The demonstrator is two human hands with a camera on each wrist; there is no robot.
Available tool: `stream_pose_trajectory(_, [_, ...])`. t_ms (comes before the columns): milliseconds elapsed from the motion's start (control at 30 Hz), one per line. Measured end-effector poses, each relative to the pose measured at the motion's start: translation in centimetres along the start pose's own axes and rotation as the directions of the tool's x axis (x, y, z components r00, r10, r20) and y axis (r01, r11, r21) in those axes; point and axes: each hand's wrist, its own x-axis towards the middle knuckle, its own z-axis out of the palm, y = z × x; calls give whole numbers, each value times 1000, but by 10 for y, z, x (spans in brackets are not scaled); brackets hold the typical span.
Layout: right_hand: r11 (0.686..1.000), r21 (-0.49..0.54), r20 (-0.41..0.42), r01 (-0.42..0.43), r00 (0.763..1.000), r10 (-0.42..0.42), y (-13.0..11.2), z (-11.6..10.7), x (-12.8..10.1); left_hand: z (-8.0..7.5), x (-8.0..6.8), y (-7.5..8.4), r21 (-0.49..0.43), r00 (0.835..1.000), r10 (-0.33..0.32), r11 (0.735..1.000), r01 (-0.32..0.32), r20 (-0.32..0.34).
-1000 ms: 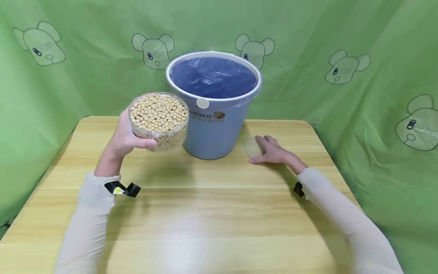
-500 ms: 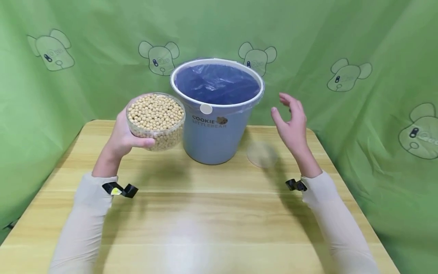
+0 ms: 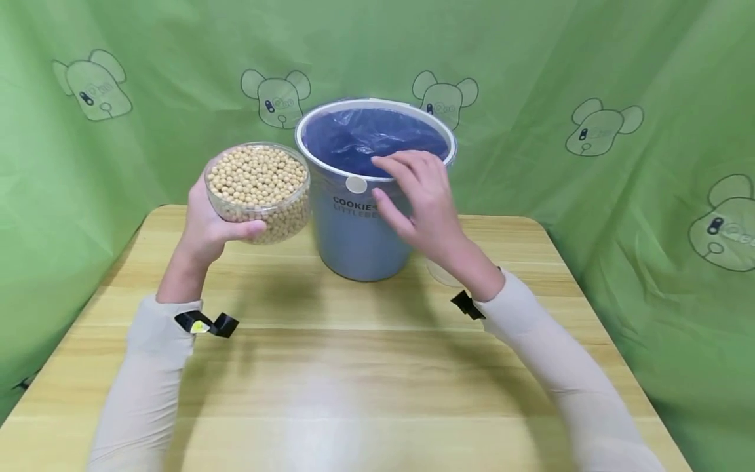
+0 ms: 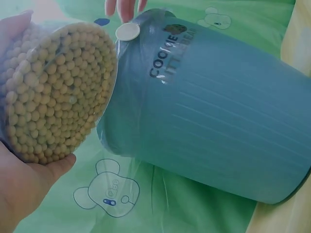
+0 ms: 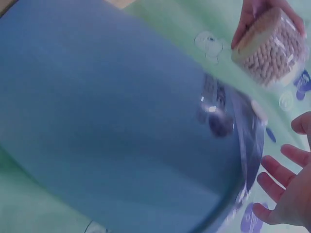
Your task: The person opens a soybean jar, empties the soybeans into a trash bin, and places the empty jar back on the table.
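My left hand [image 3: 209, 226] grips a clear round tub of pale beans [image 3: 258, 190], lidless and held above the table left of the bucket; the tub of beans [image 4: 53, 92] fills the left wrist view and shows small as the tub [image 5: 272, 46] in the right wrist view. A blue bucket [image 3: 373, 190] lined with a blue plastic bag stands at the table's back centre. My right hand [image 3: 421, 196] hovers in front of the bucket's rim, fingers spread and empty; the fingers [image 5: 279, 170] show beside the bucket wall [image 5: 112, 126]. A clear round lid [image 3: 439, 272] lies on the table, partly hidden behind my right wrist.
The wooden table [image 3: 354, 367] is ringed by a green curtain with bear prints [image 3: 601, 124]. The bucket [image 4: 209, 111] carries the words COOKIE LITTLEBEAR and a white round clip on its rim.
My right hand left the lid on the table, rose, then swung left to the front of the bucket's rim. My left hand lifted the bean tub slightly higher and leftward.
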Motion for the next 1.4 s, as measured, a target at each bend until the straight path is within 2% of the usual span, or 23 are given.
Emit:
stream_pose_trajectory(200, [989,-146,129,26,992,-7,-6,16,6,0,4,7,24,999,0,1000,1,-40])
stream_pose_trajectory(333, [963,-268,154,34,988,8,-8,25,7,-1,7,12,40,997,-24,999,27,-72])
stream_pose_trajectory(433, [954,-300,161,24,987,26,-9,30,8,-3,10,15,40,994,-40,998,44,-98])
stream_pose_trajectory(500, [961,-277,160,1,986,45,-9,33,8,-4,13,16,29,993,-50,998,53,-108])
stream_pose_trajectory(633, [985,-155,147,-77,984,100,-8,37,8,-6,18,18,10,989,-65,998,67,-136])
stream_pose_trajectory(767, [991,-63,125,-119,984,126,-5,36,7,-9,24,21,21,981,-88,995,93,-173])
stream_pose_trajectory(967, [996,6,98,-86,992,85,1,25,-4,-15,31,22,65,965,-167,981,184,-201])
stream_pose_trajectory(1200, [992,120,65,-43,997,35,11,15,-14,-24,42,19,131,952,-237,955,264,-194])
stream_pose_trajectory(1400, [985,164,77,-56,996,44,16,11,-17,-31,57,23,272,949,-273,912,308,-158])
